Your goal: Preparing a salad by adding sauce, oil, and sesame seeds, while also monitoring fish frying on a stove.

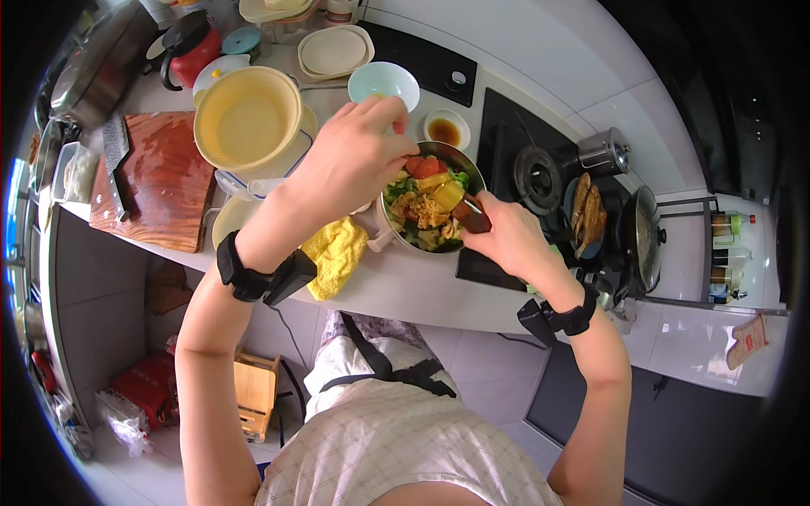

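A metal bowl [484, 183] holds broccoli, red slices and pieces that look like fried egg. In my right hand [506, 237] is a small dark brown container [473, 214] with a yellow end, tilted over the food. My left hand [364, 158] is at the bowl's upper left rim, fingers bent and pointing towards it; whether they pinch anything is hidden. Beyond that hand stands a pale blue bowl [384, 79]. A small white dish [461, 120] holds brown sauce. A yellow cloth [338, 259] lies on the counter left of the metal bowl.
A wooden cutting board [164, 183] with a knife [116, 161] lies at the left, beside a yellow basin [249, 119]. At the right is a gas hob [500, 145], with a plate of browned food [588, 215] and a lidded pan [647, 237] farther right.
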`<state>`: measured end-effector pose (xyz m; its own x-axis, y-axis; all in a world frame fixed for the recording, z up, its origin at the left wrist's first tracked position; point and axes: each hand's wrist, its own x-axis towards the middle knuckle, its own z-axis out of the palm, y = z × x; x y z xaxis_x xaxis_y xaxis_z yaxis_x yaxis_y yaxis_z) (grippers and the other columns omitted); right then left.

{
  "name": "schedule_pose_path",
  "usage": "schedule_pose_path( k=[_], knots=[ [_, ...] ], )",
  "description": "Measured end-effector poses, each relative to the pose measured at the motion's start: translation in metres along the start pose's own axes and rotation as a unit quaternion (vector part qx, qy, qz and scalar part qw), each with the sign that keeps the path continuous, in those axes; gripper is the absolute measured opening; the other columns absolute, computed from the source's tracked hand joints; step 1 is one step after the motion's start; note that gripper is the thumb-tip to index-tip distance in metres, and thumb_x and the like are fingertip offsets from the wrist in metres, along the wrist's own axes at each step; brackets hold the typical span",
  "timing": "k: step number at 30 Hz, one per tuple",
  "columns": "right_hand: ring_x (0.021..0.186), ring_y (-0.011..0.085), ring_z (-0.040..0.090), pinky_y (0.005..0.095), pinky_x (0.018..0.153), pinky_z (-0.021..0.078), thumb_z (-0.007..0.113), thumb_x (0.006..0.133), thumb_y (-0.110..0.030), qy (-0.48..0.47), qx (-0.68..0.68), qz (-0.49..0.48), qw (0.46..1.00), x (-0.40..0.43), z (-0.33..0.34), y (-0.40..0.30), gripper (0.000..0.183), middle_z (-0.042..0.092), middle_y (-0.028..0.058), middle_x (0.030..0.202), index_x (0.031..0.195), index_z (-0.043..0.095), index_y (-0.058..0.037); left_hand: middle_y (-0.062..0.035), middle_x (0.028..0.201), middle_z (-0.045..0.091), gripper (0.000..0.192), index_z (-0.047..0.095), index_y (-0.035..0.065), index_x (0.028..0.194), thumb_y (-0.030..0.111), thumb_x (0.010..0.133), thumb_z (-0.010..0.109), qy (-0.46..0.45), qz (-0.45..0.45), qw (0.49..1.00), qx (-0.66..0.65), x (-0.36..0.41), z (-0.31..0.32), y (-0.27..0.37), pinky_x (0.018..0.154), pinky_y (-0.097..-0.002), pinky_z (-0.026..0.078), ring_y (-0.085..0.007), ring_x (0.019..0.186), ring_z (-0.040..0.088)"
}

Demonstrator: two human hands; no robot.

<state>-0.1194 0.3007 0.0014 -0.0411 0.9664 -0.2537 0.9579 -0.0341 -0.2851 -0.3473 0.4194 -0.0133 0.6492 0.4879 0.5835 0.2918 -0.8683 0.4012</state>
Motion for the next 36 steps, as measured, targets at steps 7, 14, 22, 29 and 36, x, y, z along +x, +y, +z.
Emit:
schedule_pose_path(
  k=[7,14,22,29,36],
  knots=[
    [0.075,0.0400,0.060,0.0475,0.066,0.0465,0.068,0.072,-0.027,0.005,-0.024,0.060,0.998,0.009,-0.010,0.021,0.034,0.061,0.0200,0.074,0.088,0.051,-0.0017,-0.0070,0.088,0.050,0.018,0.068,0.0036,0.088,0.000,0.070,0.067,0.018,-0.076,0.997,-0.025,-0.029,-0.010,-0.007,0.073,-0.0350,0.046,-0.0242,0.085,0.053],
    [0.074,0.0383,0.061,0.0459,0.064,0.0463,0.069,0.073,-0.027,-0.019,-0.024,0.114,0.993,-0.025,-0.016,0.031,0.033,0.063,0.0166,0.074,0.087,0.050,-0.0034,-0.0078,0.088,0.051,0.020,0.068,0.0030,0.088,-0.003,0.069,0.066,-0.016,-0.110,0.993,-0.033,-0.055,-0.017,-0.012,0.074,-0.0346,0.046,-0.0243,0.084,0.053],
    [0.069,0.0381,0.060,0.0444,0.062,0.0455,0.069,0.073,-0.027,-0.057,-0.038,0.077,0.995,-0.045,-0.005,0.010,0.034,0.061,0.0173,0.070,0.088,0.050,-0.0031,-0.0076,0.088,0.052,0.020,0.067,0.0020,0.087,-0.004,0.068,0.066,-0.015,-0.104,0.994,-0.029,-0.060,-0.019,-0.011,0.074,-0.0347,0.047,-0.0237,0.083,0.055],
    [0.070,0.0387,0.060,0.0444,0.062,0.0453,0.069,0.073,-0.027,-0.034,0.003,0.033,0.999,-0.015,0.001,-0.013,0.036,0.061,0.0180,0.071,0.093,0.053,-0.0019,-0.0079,0.089,0.052,0.019,0.067,0.0021,0.087,-0.004,0.069,0.064,-0.009,-0.112,0.993,-0.044,-0.060,-0.021,-0.004,0.074,-0.0354,0.047,-0.0251,0.084,0.055],
    [0.071,0.0394,0.059,0.0444,0.063,0.0454,0.068,0.071,-0.025,0.015,0.026,0.048,0.998,0.002,-0.004,0.000,0.034,0.061,0.0191,0.072,0.087,0.052,-0.0002,-0.0081,0.088,0.052,0.022,0.066,0.0015,0.091,-0.005,0.070,0.064,-0.014,-0.109,0.993,-0.040,-0.057,-0.025,-0.001,0.074,-0.0351,0.048,-0.0243,0.084,0.056]
  ],
)
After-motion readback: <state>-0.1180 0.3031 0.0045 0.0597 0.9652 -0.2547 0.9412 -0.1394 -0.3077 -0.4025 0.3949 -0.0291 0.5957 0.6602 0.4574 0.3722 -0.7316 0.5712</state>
